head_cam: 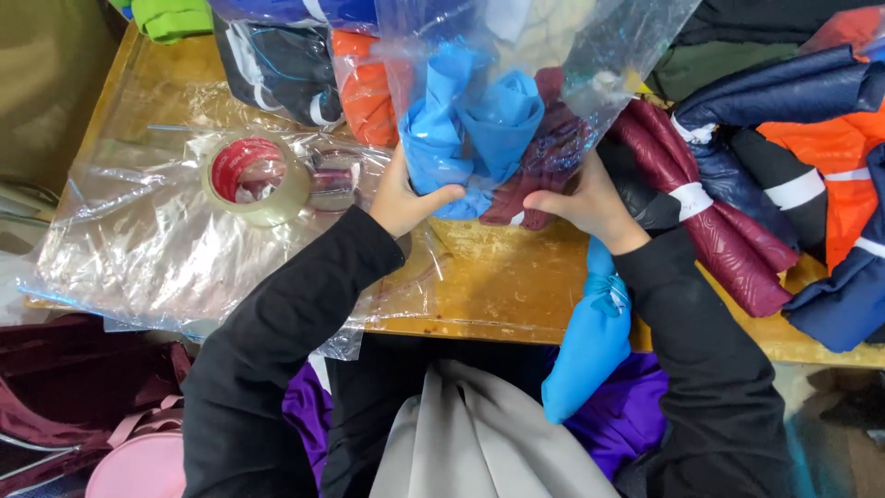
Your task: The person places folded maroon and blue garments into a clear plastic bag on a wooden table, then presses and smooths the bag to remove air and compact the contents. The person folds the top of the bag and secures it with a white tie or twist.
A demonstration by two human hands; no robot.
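Head view. We held a clear plastic bag [516, 55] upright at the middle of the worn yellow wooden table [498, 286], its lower end gripped between both hands. Inside the bag sat a crumpled bright blue garment [470, 129] beside a folded maroon garment [553, 148], both pressed against the film.

Our left hand [406, 198] clasped the bag's lower left corner, the thumb laid across the front over the blue cloth and the other fingers hidden behind it. Our right hand [590, 203] closed on the lower right corner over the maroon cloth, fingers curled inward on the film. Both forearms wore black sleeves [277, 350].

Just left of the left hand lay a roll of clear packing tape with a red core [256, 180], resting on a stack of flat clear plastic bags [138, 249] that overhung the near table edge. Behind the held bag stood further bagged garments, one orange [364, 83] and one black [277, 65]. To the right, a heap of quilted jackets in maroon, navy and orange with white stripes [765, 175] touched the right wrist. A bright blue cloth bundle [590, 341] hung over the near edge below the right forearm, above purple fabric [627, 415]. A pink rounded object [138, 466] showed at lower left.
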